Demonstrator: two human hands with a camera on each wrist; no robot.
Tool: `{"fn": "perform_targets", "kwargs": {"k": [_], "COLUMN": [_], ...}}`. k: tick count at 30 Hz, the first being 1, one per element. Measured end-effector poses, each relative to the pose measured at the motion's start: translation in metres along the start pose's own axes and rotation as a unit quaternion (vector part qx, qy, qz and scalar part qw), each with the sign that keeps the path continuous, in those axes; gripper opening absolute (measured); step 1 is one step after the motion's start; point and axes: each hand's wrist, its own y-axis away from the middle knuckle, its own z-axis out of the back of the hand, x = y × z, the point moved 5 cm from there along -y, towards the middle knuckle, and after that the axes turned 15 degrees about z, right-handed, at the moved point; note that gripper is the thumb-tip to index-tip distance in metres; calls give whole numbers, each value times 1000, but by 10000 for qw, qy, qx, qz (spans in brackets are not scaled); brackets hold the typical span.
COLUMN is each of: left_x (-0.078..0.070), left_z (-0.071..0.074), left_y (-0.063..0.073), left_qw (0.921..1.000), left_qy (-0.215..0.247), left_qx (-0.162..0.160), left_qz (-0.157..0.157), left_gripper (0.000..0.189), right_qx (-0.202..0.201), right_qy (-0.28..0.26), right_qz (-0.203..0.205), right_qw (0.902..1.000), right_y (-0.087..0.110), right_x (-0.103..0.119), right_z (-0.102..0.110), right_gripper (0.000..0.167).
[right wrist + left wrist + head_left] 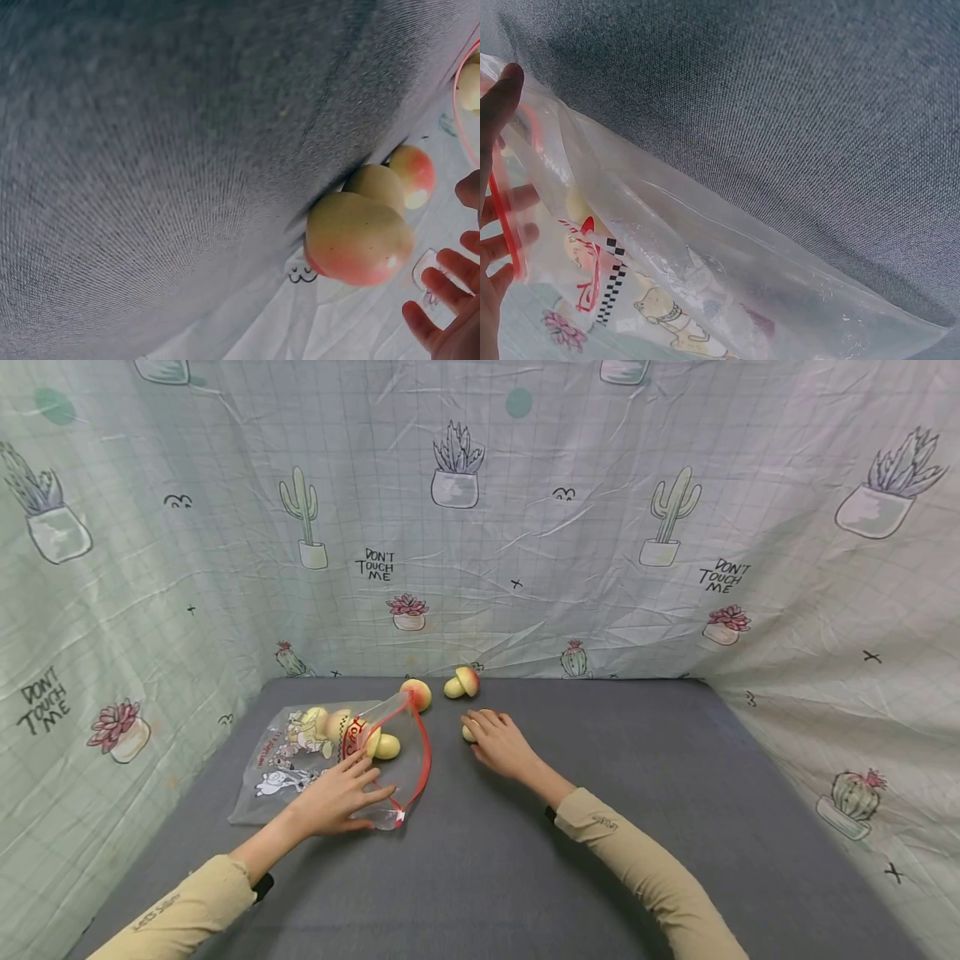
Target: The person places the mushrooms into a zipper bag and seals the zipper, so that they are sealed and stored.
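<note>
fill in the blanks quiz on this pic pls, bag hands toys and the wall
1. The mouth of the clear bag is edged in ____.
2. Beside that mouth is the person's ____ hand.
3. Beyond the right hand, in the head view, the mushroom-shaped toy lies to the ____ of a roundish toy.
4. Lettering on the wall cloth reads "Don't ____ me".

Missing words: red; left; right; touch

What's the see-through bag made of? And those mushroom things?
The bag looks like thin, shiny plastic: clear and wrinkled. The mushroom things look smooth and slightly glossy, one cap showing a bright spot; maybe plastic or painted foam, I can't be sure.
</note>
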Motion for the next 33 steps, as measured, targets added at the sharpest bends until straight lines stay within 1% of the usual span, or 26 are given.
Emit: {"fn": "perform_targets", "kwargs": {"k": [5, 9, 14, 18, 26, 33], "left_x": [0, -1, -1, -1, -1, -2], "left_z": [-1, -1, -1, -1, -1, -1], "left_y": [0, 1, 2, 2, 1, 2], "left_qw": [10000, 9999, 9999, 9999, 9999, 10000], "left_qy": [-55, -70, -81, -110, -90, -27], "left_qx": [-34, -93, -118, -112, -94, -72], "left_qz": [-1, -11, -11, -7, 22, 33], "left_gripper": [59, 59, 59, 59, 58, 58], "right_qx": [194, 329, 656, 828, 967, 1249], "right_qy": [245, 325, 360, 312, 291, 109], "right_qz": [-247, -395, -643, -796, -1017, -1191], "right_qw": [9992, 9982, 9951, 9929, 9897, 9849], "right_y": [2, 4, 6, 6, 4, 3], "right_x": [-6, -11, -16, -19, -23, -25], "right_z": [-5, -8, -13, -16, -20, -29], "right_gripper": [51, 51, 54, 55, 59, 66]}}
